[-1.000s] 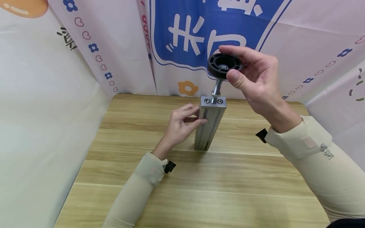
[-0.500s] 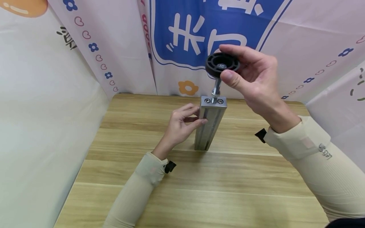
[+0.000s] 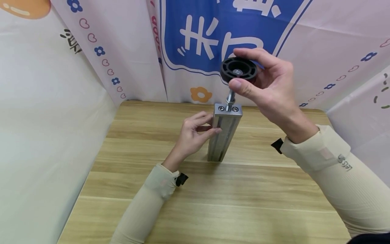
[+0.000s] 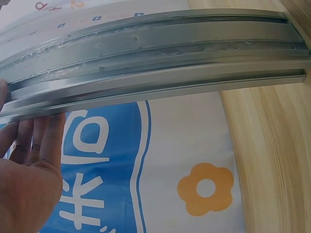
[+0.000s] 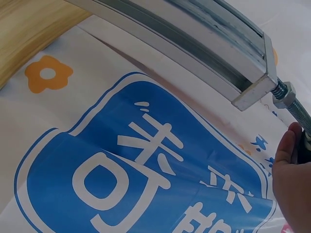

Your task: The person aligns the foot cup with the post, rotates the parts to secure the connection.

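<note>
An aluminium profile (image 3: 224,135) stands upright on the wooden table, with an end plate (image 3: 228,110) and two screws on top. My left hand (image 3: 192,134) holds it from the left near the upper end, thumb on the front face, fingers behind. Out of the end plate rises the threaded stem of a levelling foot (image 3: 225,72), its round black base uppermost. My right hand (image 3: 275,86) grips that base by the rim between thumb and fingers. A hex nut (image 5: 284,95) sits on the stem close to the plate in the right wrist view.
The wooden table (image 3: 170,217) extends in front of the profile. Behind it hangs a printed cloth backdrop (image 3: 195,40) with a blue sign and an orange flower. White cloth (image 3: 36,118) hangs along the left side.
My right thumb has moved left along the base's rim, and the right wrist has shifted slightly left. The base has wobbled a little; my left hand and the profile stay put.
</note>
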The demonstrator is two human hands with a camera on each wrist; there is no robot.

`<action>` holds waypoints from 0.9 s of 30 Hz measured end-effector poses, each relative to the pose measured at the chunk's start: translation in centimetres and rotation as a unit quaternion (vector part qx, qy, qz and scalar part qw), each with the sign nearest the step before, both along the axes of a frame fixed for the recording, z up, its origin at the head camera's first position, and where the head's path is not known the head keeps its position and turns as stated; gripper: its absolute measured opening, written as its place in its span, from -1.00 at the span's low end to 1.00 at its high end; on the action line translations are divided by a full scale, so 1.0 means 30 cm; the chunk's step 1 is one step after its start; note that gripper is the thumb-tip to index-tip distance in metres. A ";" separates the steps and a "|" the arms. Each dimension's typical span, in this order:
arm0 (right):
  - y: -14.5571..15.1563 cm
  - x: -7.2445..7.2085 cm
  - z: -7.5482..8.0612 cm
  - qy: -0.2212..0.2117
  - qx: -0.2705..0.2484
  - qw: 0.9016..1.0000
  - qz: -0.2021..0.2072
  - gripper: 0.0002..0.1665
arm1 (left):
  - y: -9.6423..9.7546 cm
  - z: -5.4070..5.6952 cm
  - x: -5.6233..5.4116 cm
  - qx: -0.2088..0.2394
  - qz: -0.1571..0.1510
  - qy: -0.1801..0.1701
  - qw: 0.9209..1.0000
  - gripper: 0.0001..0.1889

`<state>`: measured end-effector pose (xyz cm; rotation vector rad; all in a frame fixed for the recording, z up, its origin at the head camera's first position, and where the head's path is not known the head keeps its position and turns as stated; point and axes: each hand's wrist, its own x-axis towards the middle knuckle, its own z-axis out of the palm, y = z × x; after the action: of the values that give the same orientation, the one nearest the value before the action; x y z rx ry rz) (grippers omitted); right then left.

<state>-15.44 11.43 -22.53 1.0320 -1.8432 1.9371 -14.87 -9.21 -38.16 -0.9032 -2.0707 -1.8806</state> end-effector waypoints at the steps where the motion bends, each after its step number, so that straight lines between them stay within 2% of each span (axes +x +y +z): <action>1: 0.000 0.000 0.000 0.002 0.004 1.000 -0.003 -0.25 | 0.000 0.000 0.000 0.000 0.001 0.000 1.000 -0.59; 5: 0.000 0.001 0.001 0.002 0.011 1.000 -0.011 -0.12 | 0.001 0.003 0.001 -0.002 0.003 0.000 1.000 -0.58; 10: -0.001 0.002 -0.001 -0.001 0.003 1.000 -0.011 -0.11 | 0.002 0.002 0.004 -0.005 0.006 -0.005 1.000 -0.57; 12: -0.002 0.003 -0.003 -0.003 -0.015 1.000 -0.006 -0.18 | 0.003 0.000 0.006 -0.005 0.006 -0.006 1.000 -0.56; 15: -0.005 0.002 -0.007 -0.005 -0.045 0.999 0.000 -0.47 | 0.004 -0.003 0.008 -0.004 0.006 -0.005 1.000 -0.57; 17: -0.006 -0.002 -0.009 -0.006 -0.072 0.997 0.018 -0.61 | 0.004 -0.005 0.008 0.000 0.005 -0.003 1.000 -0.57; 22: 0.003 -0.014 -0.014 -0.006 -0.111 0.991 0.069 -0.47 | 0.004 -0.004 0.005 0.008 0.001 -0.003 1.000 -0.58; 27: 0.007 -0.011 -0.011 -0.014 -0.117 0.990 0.076 -0.47 | 0.003 0.000 0.004 0.007 0.002 -0.006 1.000 -0.57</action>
<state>-15.78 11.65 -22.86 1.1000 -1.5439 2.2019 -14.76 -9.13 -38.17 -0.8852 -2.0614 -1.9008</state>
